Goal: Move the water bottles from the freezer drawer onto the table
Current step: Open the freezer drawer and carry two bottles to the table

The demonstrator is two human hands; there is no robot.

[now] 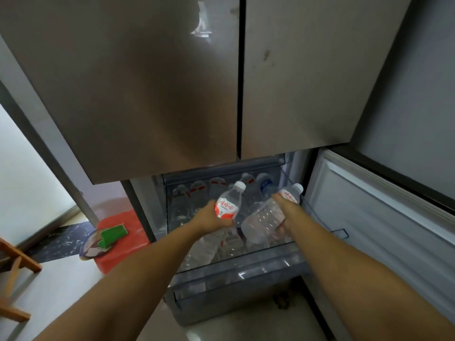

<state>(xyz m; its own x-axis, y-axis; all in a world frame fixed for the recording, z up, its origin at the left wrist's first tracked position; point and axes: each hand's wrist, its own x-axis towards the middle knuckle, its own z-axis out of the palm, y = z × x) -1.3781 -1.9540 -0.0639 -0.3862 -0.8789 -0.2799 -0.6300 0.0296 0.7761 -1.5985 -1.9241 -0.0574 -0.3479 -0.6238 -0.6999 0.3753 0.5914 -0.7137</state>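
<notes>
The freezer drawer [236, 271] is pulled out below the fridge doors and holds several clear water bottles with red and white labels. My left hand [209, 217] grips one bottle [229, 203] by its labelled middle, cap pointing up and away, raised above the others. My right hand [283, 205] grips a second bottle [266, 220] near its neck, tilted with its white cap [298, 187] toward the right wall of the drawer. More bottles [197, 193] stand in a row at the back, others lie at the front.
Closed steel fridge doors [172, 82] hang overhead. The open lower freezer door [384, 212] stands to the right. A red stool [123, 242] with a green object sits left of the fridge, and a wooden frame [14, 264] at the far left.
</notes>
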